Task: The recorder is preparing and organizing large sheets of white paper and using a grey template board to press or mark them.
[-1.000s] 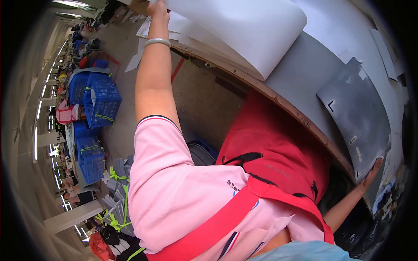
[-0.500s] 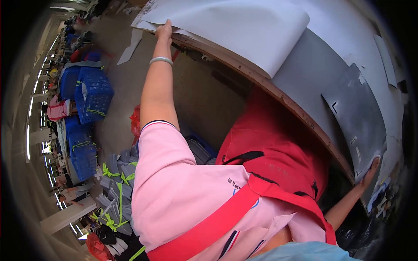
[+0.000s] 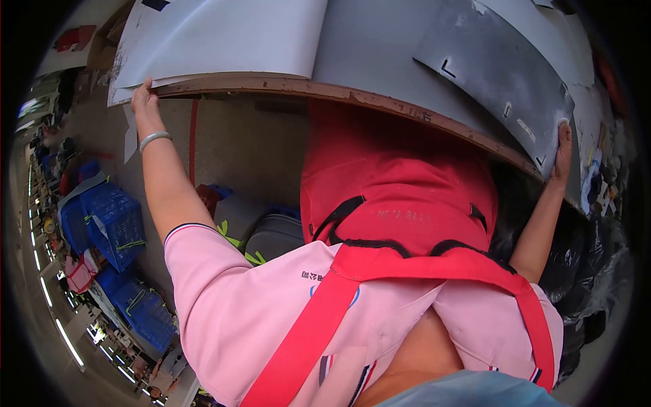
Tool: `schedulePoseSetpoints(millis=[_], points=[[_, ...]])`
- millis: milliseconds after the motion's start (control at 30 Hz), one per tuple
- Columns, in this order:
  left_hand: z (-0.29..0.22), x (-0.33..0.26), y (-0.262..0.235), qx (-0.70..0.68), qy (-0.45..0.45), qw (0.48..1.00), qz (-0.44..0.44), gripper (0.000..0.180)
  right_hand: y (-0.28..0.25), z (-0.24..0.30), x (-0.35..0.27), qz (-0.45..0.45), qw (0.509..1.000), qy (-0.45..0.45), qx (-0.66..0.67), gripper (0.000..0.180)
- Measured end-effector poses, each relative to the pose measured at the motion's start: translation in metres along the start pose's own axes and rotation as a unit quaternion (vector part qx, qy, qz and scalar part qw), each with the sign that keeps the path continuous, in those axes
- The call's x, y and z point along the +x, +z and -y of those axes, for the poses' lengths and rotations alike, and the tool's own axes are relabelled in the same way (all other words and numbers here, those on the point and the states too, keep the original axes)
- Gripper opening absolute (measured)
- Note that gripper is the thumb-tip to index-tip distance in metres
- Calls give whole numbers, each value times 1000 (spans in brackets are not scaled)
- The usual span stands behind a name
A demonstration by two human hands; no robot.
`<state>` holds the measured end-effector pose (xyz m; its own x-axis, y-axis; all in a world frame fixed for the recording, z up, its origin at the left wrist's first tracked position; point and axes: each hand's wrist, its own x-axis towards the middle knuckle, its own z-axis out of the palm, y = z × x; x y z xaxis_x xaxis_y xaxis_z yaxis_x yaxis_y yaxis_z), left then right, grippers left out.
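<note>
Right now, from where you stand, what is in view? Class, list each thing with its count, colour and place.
Table: one, brown-edged, across the top
White sheet: at least one, white, table's left
Plain sheet: one, grey, mid-table
Sheet with L-shaped marks: one, dark grey, table's right
Plastic crates: several, blue, left
Ties: at least two, yellow-green, below left forearm
Floor stripe: one, red, below table's left
Plastic bags: several, black, right
Strip lights: several, white, far left
Apron: one, red, centre
Shirt: one, pink, below
Bangle: one, pale, left wrist
Hands: two, bare, table's near edge
</note>
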<state>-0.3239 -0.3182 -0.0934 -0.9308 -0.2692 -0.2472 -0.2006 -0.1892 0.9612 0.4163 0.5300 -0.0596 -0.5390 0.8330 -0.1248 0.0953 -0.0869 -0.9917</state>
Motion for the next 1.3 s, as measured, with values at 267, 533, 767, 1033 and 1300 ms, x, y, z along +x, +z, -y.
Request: schedulePoseSetpoints(millis=[267, 533, 767, 1033, 1300], points=[[-1, -32, 21, -55, -52, 994, 79, 37, 8, 10, -1, 20, 998, 9, 51, 25], [-8, -101, 70, -43, -50, 997, -47, 37, 11, 13, -1, 22, 998, 17, 49, 25], [9, -112, 88, -26, -51, 992, -110, 39, 7, 21, -4, 34, 998, 24, 39, 27], [0, -121, 64, -108, -22, 993, 29, 43, 3, 8, 6, 18, 1000, 23, 9, 27], [-24, -257, 135, 234, 410, 878, -72, 42, 33, 34, -5, 58, 997, 37, 34, 29]])
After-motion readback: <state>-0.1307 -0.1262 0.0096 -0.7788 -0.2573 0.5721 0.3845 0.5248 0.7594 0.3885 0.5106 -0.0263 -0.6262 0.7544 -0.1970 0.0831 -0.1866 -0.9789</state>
